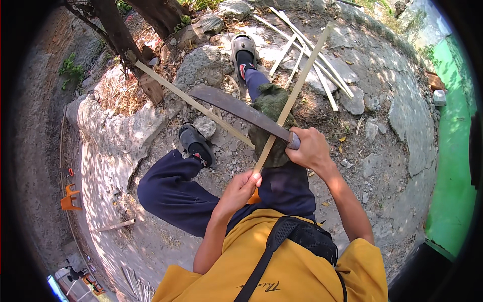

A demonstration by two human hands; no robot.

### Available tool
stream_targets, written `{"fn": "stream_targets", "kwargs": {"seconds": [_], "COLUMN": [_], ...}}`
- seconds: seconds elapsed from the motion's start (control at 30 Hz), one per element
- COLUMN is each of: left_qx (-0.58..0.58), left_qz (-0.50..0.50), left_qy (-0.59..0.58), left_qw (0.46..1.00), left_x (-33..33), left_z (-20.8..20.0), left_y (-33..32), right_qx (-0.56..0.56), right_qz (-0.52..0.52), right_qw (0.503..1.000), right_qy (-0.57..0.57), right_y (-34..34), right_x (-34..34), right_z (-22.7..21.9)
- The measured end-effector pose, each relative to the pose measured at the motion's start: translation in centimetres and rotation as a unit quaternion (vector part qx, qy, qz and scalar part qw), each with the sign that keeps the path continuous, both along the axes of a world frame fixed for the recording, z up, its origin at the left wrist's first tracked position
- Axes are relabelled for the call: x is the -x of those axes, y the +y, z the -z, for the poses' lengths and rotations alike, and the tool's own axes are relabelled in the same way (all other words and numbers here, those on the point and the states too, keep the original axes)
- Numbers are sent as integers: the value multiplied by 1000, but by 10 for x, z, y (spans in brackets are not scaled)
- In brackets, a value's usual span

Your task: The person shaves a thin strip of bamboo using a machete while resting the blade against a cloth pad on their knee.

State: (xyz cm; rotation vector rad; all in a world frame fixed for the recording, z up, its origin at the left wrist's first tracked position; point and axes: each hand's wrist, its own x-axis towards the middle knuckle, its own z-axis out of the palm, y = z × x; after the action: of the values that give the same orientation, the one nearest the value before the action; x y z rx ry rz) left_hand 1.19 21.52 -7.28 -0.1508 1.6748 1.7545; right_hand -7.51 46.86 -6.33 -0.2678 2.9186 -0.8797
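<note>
My left hand [238, 192] pinches the near end of a long, flat bamboo strip [303, 75], which slants up and away to the right across my leg. In my right hand [311, 149] is the handle of a machete [236, 109]. Its dark curved blade points to the far left and crosses over the strip close to the handle; whether it touches the strip I cannot tell. Under both, a dark green cloth [271, 103] is draped over my right leg. Left of the blade, another pale strip [193, 103] slants down toward the cloth.
Several pale strips [322, 63] lie loosely on broken concrete beyond my right foot. Tree trunks [118, 35] stand at the far left, near rocks [201, 65]. A green wall [450, 151] runs along the right. An orange chair [70, 198] is at the left, with a short stick [115, 225] nearby.
</note>
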Motion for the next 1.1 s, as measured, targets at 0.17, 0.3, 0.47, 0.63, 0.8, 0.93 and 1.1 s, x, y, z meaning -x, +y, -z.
{"fn": "stream_targets", "kwargs": {"seconds": [0.17,0.3,0.47,0.63,0.8,0.93,1.1], "left_qx": [-13,-4,22,35,138,321,274], "left_qz": [-9,2,3,4,60,51,-2], "left_qy": [-8,5,-14,-89,-93,114,214], "left_qw": [1000,1000,1000,995,984,939,938], "left_x": [14,6,-27,-81,-81,-60,15], "left_z": [4,-5,-7,-35,-47,-44,-25], "left_y": [4,-2,-35,-88,-109,-97,-35], "right_qx": [-33,-39,-58,8,-12,7,0], "right_qz": [-26,-21,-21,3,-12,0,0], "right_qw": [999,999,997,997,999,1000,1000], "right_qy": [-30,-11,-52,-82,-30,-30,-21], "right_y": [-9,-3,-6,-3,-8,-7,-6], "right_x": [-9,-3,-2,4,-2,-1,-4], "right_z": [-13,-4,-11,-13,-16,-12,-11]}}
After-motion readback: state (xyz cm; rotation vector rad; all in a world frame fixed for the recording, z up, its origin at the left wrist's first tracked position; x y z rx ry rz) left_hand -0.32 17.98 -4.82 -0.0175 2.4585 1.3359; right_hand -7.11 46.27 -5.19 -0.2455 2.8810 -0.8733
